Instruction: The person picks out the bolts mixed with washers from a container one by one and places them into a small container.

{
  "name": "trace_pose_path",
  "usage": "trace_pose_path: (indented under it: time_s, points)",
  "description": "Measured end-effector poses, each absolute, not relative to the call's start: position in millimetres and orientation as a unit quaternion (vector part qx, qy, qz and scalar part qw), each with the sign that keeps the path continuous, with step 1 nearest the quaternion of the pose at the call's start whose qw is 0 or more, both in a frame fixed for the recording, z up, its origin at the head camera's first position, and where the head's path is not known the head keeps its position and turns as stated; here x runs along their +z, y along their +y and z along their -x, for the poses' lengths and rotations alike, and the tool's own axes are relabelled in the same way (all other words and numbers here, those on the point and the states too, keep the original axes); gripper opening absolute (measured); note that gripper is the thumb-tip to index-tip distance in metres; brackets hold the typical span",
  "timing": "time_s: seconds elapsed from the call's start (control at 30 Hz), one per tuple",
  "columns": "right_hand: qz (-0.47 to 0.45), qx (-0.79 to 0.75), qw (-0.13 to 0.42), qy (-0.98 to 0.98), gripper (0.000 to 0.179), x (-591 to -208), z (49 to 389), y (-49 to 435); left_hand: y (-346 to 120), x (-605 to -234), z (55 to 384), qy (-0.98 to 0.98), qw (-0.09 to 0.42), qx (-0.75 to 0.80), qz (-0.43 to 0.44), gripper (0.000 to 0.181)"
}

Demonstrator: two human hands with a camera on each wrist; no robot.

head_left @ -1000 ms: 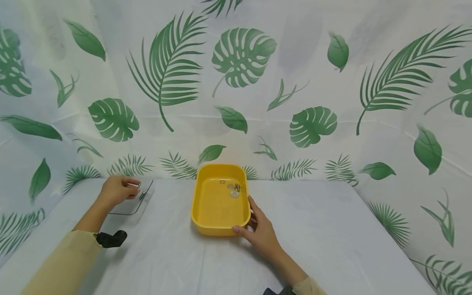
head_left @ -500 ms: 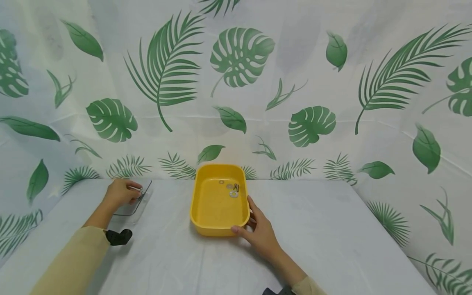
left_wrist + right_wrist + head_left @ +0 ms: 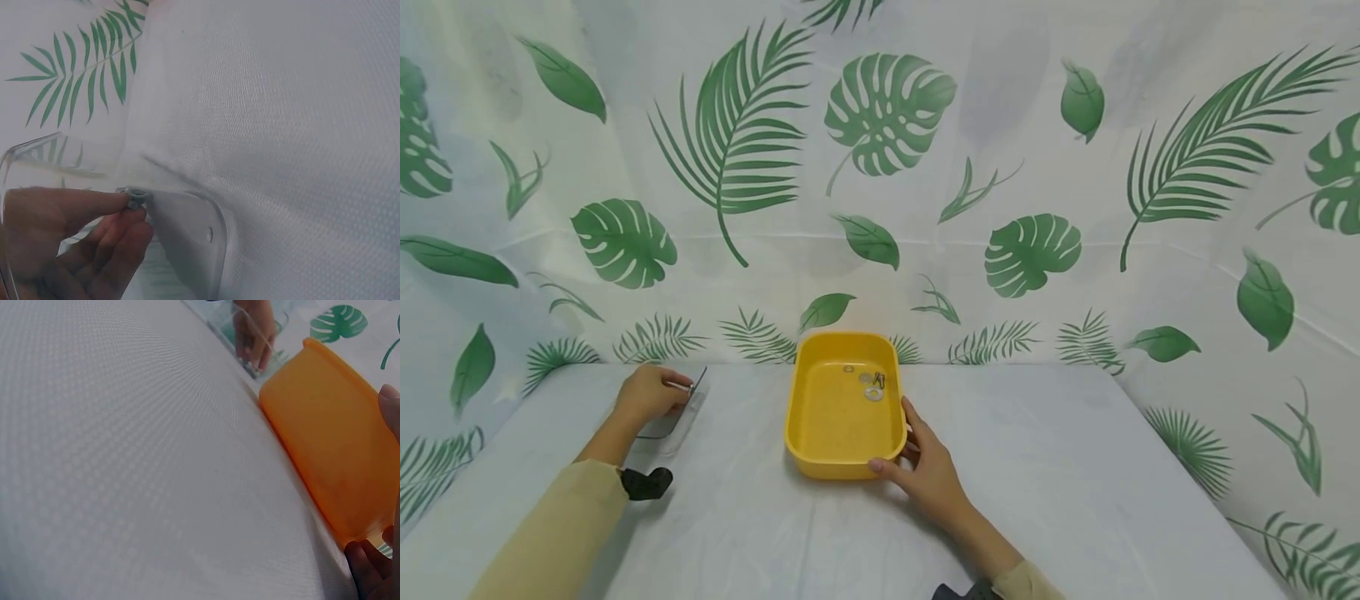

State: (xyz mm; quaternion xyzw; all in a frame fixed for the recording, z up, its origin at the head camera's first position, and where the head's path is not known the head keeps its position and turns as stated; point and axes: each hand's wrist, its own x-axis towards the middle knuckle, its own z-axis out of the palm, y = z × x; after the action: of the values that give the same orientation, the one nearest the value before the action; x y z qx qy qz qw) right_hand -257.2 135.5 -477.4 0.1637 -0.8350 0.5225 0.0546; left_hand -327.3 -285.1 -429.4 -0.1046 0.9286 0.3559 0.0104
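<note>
The left hand (image 3: 651, 393) pinches a small metal piece (image 3: 135, 195) between thumb and forefinger, its other fingers curled beneath, at a clear container (image 3: 220, 250) on the left of the tabletop (image 3: 737, 517). The right hand (image 3: 931, 475) grips the near right corner of a yellow bin (image 3: 827, 421), thumb at the rim and fingers spread along the side. The head view shows the metal piece as barely a speck (the left wrist view gives it a rounded, ring-like look, though its exact kind is hard to tell). Only the head view looks into the bin, where flat washers (image 3: 873, 394) and small metal fasteners (image 3: 879, 381) lie toward the far right; the right wrist view shows the bin's outer wall instead, with fingertips by its bottom edge.
</note>
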Motion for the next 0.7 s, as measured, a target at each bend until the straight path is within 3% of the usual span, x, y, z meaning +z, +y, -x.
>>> trace_pose_path:
  time_s: [0.7]
  points:
    - [-0.167,0.51,0.056,-0.842,0.098,-477.3,257.7,136.3,-282.2,-431.2,327.6,0.933,-0.005,0.344,0.103,0.031]
